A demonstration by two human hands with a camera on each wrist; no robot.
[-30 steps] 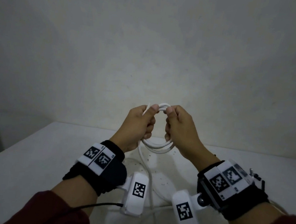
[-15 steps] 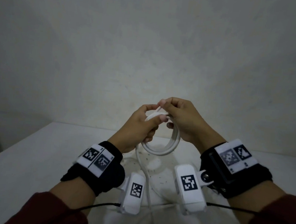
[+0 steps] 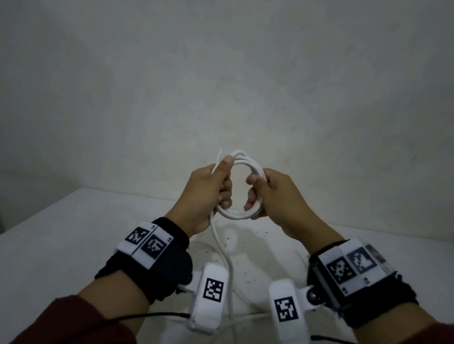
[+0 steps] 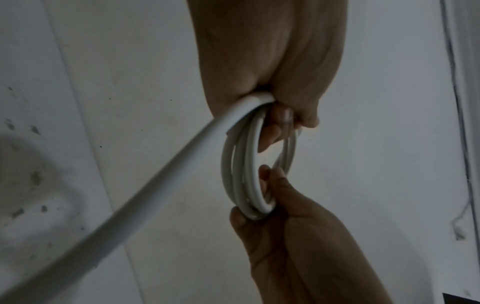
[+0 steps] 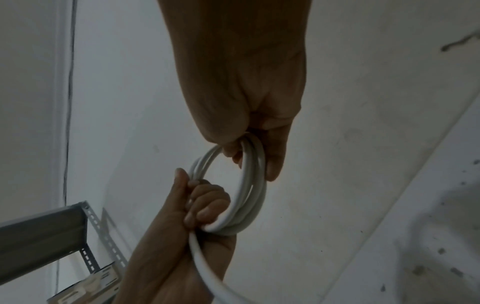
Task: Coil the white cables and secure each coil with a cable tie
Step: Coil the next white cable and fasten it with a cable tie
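At frame centre I hold the coil (image 3: 242,189) above the table (image 3: 40,252), left hand (image 3: 208,194) and right hand (image 3: 275,199) clenched round opposite sides; it looks light and springy, so I grip every loop.

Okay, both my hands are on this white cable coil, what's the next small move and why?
Probably wind one more loop: the left hand keeps its grip on the round white cable coil while the right hand reaches for the loose white cable tail, which hangs uncoiled down to the white table. No tie is around the coil yet.
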